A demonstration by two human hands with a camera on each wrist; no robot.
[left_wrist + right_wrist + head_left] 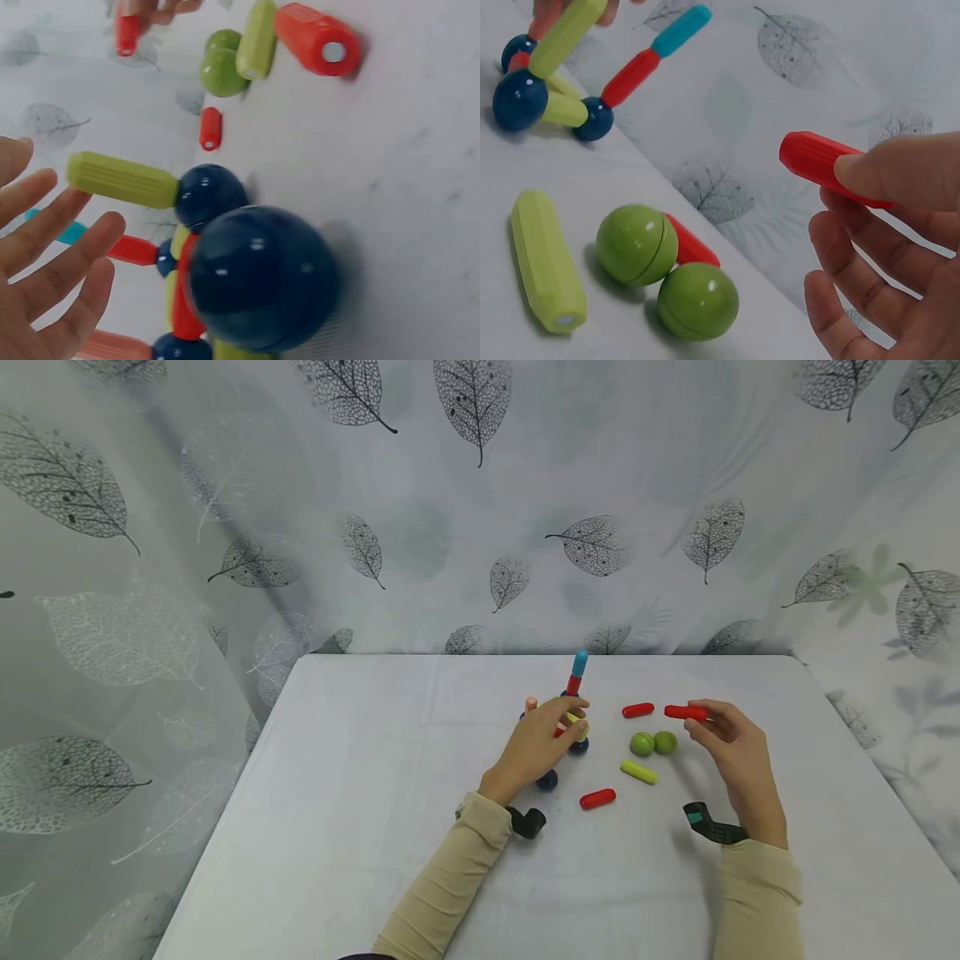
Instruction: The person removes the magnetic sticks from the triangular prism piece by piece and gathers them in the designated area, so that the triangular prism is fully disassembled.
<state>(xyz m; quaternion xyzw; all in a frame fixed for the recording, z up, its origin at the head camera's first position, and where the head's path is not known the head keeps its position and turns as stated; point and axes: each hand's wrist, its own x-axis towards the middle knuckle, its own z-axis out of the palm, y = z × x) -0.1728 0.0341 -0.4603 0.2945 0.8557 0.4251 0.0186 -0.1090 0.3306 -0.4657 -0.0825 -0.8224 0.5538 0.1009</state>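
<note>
My right hand (741,764) is raised over the right of the table and pinches a red magnetic stick (810,159) between thumb and fingers. On the left, my left hand (531,747) hovers over a structure of dark blue balls (262,277) and coloured sticks. Its fingers are spread, fingertips right by a yellow-green stick (124,180) that slants up from one ball. From another ball rises a red stick (630,78) with a blue stick (681,31) on its end. The left hand hides part of the structure in the head view.
Between the hands, two green balls (642,744) lie side by side on the white table (337,827). Around them lie a loose yellow-green stick (639,772), a red stick (637,711) behind and another red stick (597,799) in front. Leaf-patterned cloth (472,527) hangs behind the table.
</note>
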